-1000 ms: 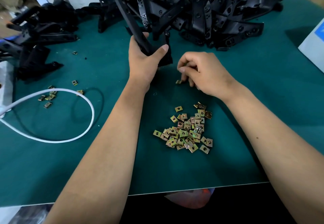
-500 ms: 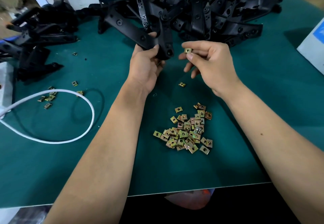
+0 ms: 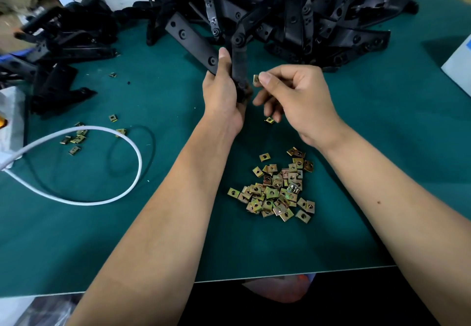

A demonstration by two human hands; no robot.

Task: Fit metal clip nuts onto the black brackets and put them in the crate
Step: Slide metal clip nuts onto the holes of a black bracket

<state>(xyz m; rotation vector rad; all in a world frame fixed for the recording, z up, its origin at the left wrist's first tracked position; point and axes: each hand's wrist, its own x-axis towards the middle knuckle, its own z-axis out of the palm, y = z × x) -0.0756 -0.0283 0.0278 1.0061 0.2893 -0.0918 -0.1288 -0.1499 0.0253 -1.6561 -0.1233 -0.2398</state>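
Note:
My left hand (image 3: 222,96) grips a black hinged bracket (image 3: 193,39) by its lower end, above the green table. One arm of the bracket points up and left, the other stands nearly upright. My right hand (image 3: 293,96) pinches a brass-coloured clip nut (image 3: 256,80) between thumb and forefinger, just right of the bracket's upright arm. One loose clip nut (image 3: 269,120) lies on the mat under my right hand. A heap of clip nuts (image 3: 276,188) lies nearer to me between my forearms. No crate is in view.
A large pile of black brackets (image 3: 318,14) fills the back of the table. More brackets (image 3: 58,53) lie at the left. A white cable loop (image 3: 102,172) and a few scattered clip nuts (image 3: 75,139) lie at the left. A white box (image 3: 458,65) stands at the right edge.
My right hand picked a clip nut off the mat, lifted it and brought it beside the bracket. My left hand turned the bracket so that its near arm stands more upright.

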